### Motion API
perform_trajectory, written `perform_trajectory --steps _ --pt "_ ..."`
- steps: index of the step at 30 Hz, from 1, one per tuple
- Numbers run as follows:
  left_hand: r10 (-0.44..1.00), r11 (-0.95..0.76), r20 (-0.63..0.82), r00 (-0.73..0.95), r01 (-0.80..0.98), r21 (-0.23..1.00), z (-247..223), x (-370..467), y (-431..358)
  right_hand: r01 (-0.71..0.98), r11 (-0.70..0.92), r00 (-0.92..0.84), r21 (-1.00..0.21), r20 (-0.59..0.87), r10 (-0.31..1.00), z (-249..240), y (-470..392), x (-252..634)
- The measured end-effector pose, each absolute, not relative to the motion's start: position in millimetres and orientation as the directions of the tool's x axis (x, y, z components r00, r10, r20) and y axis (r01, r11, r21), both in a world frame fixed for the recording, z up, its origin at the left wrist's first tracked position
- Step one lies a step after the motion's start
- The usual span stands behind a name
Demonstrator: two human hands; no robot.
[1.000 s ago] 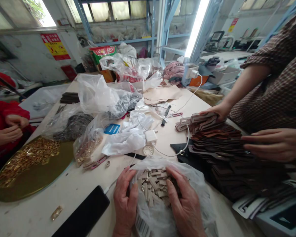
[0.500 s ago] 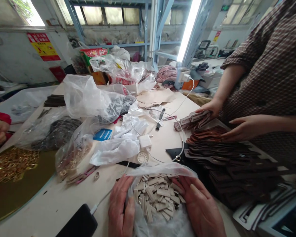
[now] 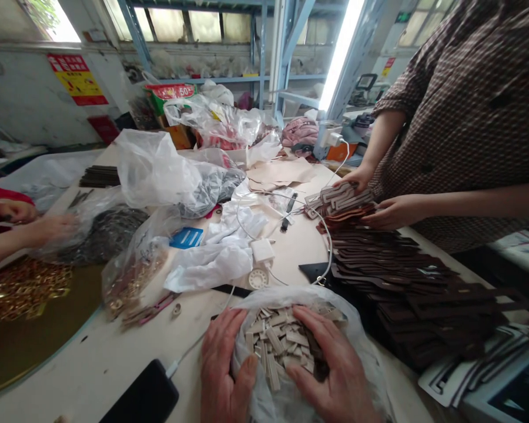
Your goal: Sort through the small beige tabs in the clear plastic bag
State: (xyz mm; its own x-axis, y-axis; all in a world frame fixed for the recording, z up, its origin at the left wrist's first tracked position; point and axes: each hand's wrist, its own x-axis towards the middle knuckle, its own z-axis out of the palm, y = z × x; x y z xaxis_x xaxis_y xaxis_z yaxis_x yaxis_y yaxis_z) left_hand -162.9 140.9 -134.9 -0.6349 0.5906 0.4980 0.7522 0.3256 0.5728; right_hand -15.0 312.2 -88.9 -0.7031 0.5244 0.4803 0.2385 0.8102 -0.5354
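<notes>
A clear plastic bag [image 3: 291,297] lies open at the table's near edge, filled with several small beige strips [image 3: 278,343]. My left hand [image 3: 224,370] grips the bag's left side, thumb against the plastic. My right hand [image 3: 335,373] lies over the right part of the pile, fingers curled on the strips and the bag. A black phone [image 3: 143,396] with a white cable lies just left of my left hand.
A person in a checked shirt [image 3: 462,117] at the right handles a long spread of dark brown leather pieces [image 3: 405,276]. A person's hands [image 3: 35,226] at the left work near a gold tray [image 3: 22,329] of brass fittings. Plastic bags [image 3: 158,170], a white charger [image 3: 263,250] and cables fill the middle.
My right hand has moved from the bag's right edge onto the pile of strips. The person at the right shifted both hands toward the far end of the leather pieces.
</notes>
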Motion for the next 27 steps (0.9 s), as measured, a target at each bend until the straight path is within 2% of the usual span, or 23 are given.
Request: perform_trajectory --steps 3,10,15,20,27 --pt "0.592 0.345 0.564 -0.575 0.814 0.468 -136 -168 140 0.220 0.819 -0.737 -0.529 0.460 0.496 -87 311 -16" --pt "0.596 0.280 0.589 -0.545 0.829 0.484 -130 -165 137 0.170 0.761 -0.683 -0.626 0.482 0.549 -85 308 -18" --pt "0.572 0.252 0.586 -0.574 0.803 0.540 -131 -161 141 0.099 0.709 -0.637 -0.698 0.503 0.584 -82 309 -21" --pt "0.473 0.220 0.524 -0.709 0.670 0.709 -132 -150 150 0.088 0.659 -0.610 -0.747 0.483 0.629 -80 311 -23" --pt "0.459 0.199 0.489 -0.741 0.623 0.757 -130 -148 151 0.121 0.576 -0.585 -0.808 0.411 0.700 -79 310 -20"
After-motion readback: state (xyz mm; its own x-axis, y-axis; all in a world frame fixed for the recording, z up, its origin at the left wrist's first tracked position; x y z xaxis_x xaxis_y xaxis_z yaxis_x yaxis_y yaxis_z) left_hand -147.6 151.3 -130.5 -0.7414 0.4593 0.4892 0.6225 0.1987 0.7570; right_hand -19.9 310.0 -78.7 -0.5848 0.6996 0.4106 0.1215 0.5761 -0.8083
